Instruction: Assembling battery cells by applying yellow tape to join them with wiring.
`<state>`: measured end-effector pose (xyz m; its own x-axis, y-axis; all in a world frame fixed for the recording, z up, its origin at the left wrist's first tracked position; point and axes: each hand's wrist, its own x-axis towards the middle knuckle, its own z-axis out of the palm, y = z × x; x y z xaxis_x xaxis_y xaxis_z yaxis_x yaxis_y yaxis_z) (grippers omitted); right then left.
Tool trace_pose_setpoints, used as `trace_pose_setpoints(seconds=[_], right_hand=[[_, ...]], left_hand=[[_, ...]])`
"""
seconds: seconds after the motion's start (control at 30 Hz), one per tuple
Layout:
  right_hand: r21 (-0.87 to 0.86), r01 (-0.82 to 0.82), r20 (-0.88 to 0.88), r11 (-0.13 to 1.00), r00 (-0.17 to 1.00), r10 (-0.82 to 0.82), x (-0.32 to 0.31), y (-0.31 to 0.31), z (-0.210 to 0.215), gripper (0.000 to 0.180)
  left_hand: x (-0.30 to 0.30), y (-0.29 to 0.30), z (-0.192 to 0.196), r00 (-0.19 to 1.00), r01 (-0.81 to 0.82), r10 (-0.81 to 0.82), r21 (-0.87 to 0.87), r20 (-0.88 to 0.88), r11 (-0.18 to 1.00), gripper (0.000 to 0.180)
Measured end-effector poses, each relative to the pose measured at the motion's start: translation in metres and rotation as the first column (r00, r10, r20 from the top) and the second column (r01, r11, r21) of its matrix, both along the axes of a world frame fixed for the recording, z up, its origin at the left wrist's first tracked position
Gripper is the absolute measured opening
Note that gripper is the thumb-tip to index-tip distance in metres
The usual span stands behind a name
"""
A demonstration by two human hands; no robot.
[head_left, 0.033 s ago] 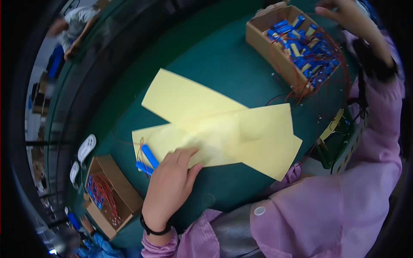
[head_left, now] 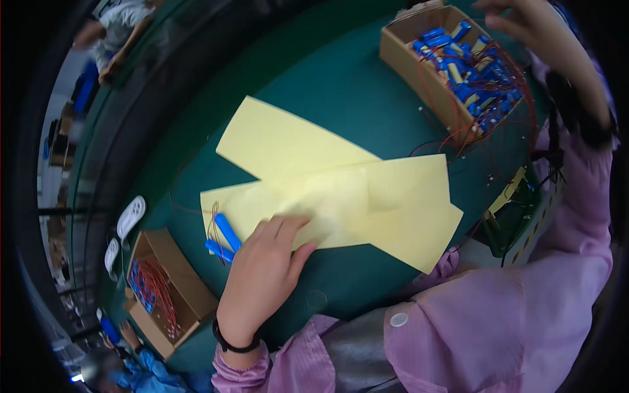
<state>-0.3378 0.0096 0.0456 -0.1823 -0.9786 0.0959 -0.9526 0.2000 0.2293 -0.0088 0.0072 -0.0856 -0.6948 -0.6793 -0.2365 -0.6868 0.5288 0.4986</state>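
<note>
My left hand (head_left: 265,259) rests palm down on the yellow sheets (head_left: 409,180), fingers stretched out and thumb apart. It holds nothing that I can see. The sheets overlap in a crossed pile. Beside my left fingers, two blue cylindrical battery cells (head_left: 227,230) with thin wires lie at the pile's left end. My right hand (head_left: 511,16) is raised at the upper right, beside a cardboard box (head_left: 419,75) full of blue wired cells (head_left: 458,62). Its fingers are bent and apart, partly cut off by the picture's edge, with nothing visible in them.
A second cardboard box (head_left: 187,281) at the lower left holds blue cells with red wires (head_left: 157,288). White oval devices (head_left: 131,216) lie beyond it. A green bin (head_left: 501,236) stands at the right below the table edge. Other people (head_left: 147,373) are at the left.
The view has shifted slightly. My right hand has moved a little up at the upper right, and its fingers look more spread. My left hand stays on the sheets.
</note>
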Motion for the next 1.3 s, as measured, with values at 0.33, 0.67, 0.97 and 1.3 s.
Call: trace_pose_setpoints(seconds=[0.33,0.67,0.97,1.3], right_hand=[[0.033,-0.917,0.224,0.398,0.395,0.891,0.095,0.036,-0.133,0.008],[0.070,-0.979,0.142,0.192,0.200,0.969,0.090,0.032,-0.123,0.008],[-0.397,-0.715,0.383,0.575,0.440,0.812,0.093,0.039,-0.037,0.024],[-0.532,-0.755,0.182,0.383,0.340,0.923,0.162,0.024,-0.024,0.031]], left_hand=[[-0.043,-0.021,-0.058,0.899,0.201,-0.259,-0.192,-0.353,0.960,0.039],[-0.046,-0.002,-0.079,0.912,0.153,-0.237,-0.256,-0.336,0.954,0.038],[-0.029,-0.001,-0.044,0.885,-0.090,-0.070,-0.316,-0.461,0.944,0.046],[0.059,-0.006,-0.052,0.629,-0.557,0.762,-0.595,0.152,0.579,0.033]])
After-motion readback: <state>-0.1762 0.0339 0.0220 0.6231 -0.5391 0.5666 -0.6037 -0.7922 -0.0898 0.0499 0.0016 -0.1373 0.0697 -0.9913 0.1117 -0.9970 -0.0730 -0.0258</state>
